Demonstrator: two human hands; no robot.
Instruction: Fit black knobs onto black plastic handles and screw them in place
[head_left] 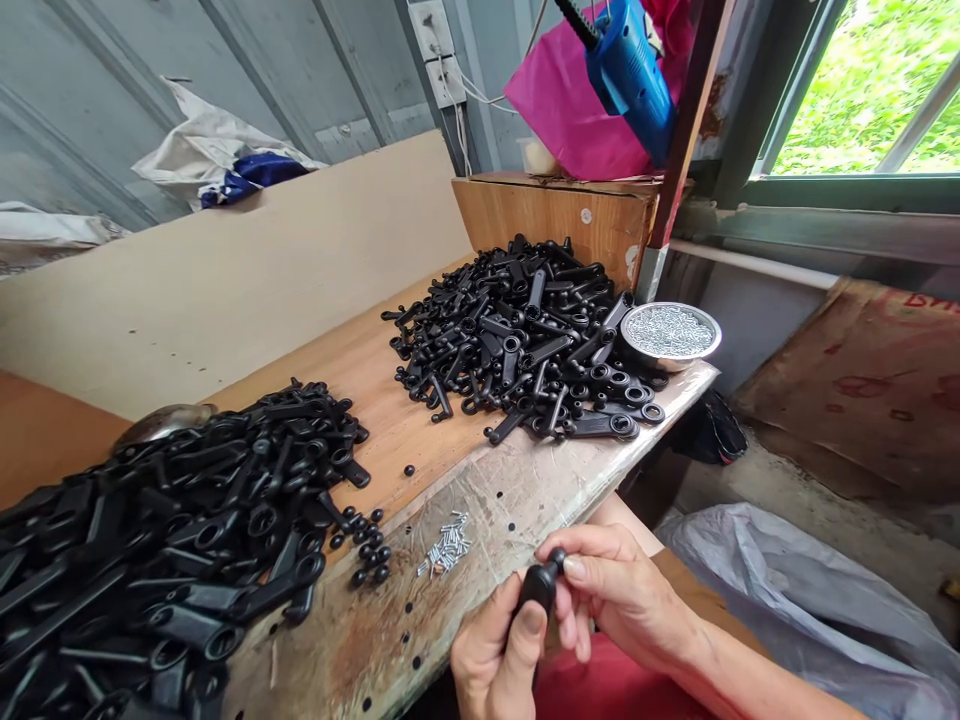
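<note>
Here you are at the table edge (577, 500), left hand (487, 655) wrapped firmly around a black handle (535, 592), thumb along its side, while your right hand (626, 590) pinches a small black knob (557, 556) between thumb and fingertips. The handle sits in front of the table, above your lap, tilted up, with the knob at its upper end, apparently touching; whether it's seated you can't tell from here. For a good fit, I'd say, let the left hand do the bracing, line the knob up straight with the handle's end, and press evenly, no sideways lean. Over to the containers: the metal bowl (675, 364) at the table's far right corner is full of small silvery pins (670, 328), with a loose scatter of pins (448, 545) nearer you, beside the black balls (371, 552). Behind the left heap of handles (187, 530) peeks a rounded metal thing (159, 425), possibly another bowl, its contents hidden. Up on the shelf, the pink bag (559, 100) gives nothing away.
</note>
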